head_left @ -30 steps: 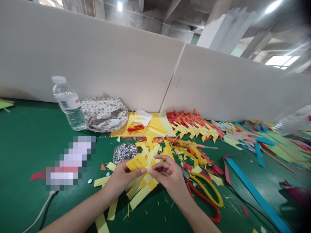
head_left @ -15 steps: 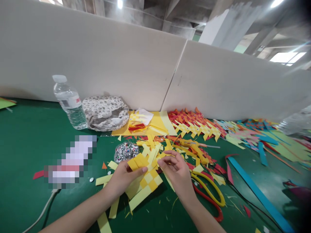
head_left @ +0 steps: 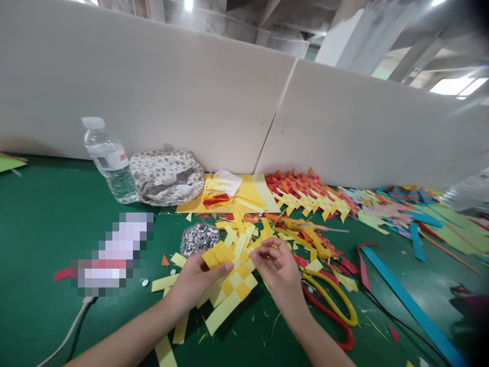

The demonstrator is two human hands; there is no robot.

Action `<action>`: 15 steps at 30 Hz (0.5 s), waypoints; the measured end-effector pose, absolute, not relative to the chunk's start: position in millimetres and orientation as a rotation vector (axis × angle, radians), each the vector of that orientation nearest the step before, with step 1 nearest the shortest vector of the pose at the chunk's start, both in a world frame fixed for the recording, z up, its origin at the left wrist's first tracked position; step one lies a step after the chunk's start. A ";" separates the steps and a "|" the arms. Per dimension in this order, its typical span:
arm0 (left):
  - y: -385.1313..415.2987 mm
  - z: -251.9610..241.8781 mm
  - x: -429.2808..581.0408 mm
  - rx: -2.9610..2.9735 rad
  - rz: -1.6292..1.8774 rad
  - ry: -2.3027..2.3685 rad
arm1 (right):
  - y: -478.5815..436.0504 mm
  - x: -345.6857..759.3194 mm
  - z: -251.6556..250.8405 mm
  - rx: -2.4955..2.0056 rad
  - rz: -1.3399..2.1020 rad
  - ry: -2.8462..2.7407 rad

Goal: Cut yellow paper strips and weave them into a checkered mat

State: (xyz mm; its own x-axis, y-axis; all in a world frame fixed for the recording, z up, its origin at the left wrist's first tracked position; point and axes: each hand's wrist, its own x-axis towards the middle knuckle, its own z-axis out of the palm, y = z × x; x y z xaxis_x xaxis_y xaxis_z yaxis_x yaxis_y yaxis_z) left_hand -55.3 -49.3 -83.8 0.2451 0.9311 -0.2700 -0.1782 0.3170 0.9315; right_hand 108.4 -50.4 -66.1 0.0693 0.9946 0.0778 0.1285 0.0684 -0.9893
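Observation:
Between my hands is a woven paper piece (head_left: 239,283), checkered in pale and deep yellow, with loose strip ends sticking out. My left hand (head_left: 194,278) is closed on its left side, thumb on top and fingers underneath. On the far right side, my right hand (head_left: 277,265) pinches a yellow strip at the weave's edge; its fingertips partly hide that strip. Pale yellow paper strips (head_left: 165,283) lie under and beside the piece. Just behind my left hand sits a clear container of googly eyes (head_left: 199,238).
Scissors with yellow and red handles (head_left: 346,300) lie right of my right hand, near a yellow glue gun (head_left: 315,239). Finished woven paper fish (head_left: 305,191) line the partition. A water bottle (head_left: 110,165), a patterned cloth bag (head_left: 166,176) and a blurred-out object with a cable (head_left: 114,252) are left.
Both hands keep their hold on the woven paper with almost no movement. The whole view has shifted very slightly.

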 end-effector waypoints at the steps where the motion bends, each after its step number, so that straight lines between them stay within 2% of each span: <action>1: -49.4 -84.0 -55.1 0.932 0.937 1.041 | -50.5 107.5 -66.1 -1.282 1.047 -1.285; 15: -52.0 -72.7 -54.1 0.894 0.966 1.091 | -47.3 116.5 -59.0 -1.241 1.170 -1.309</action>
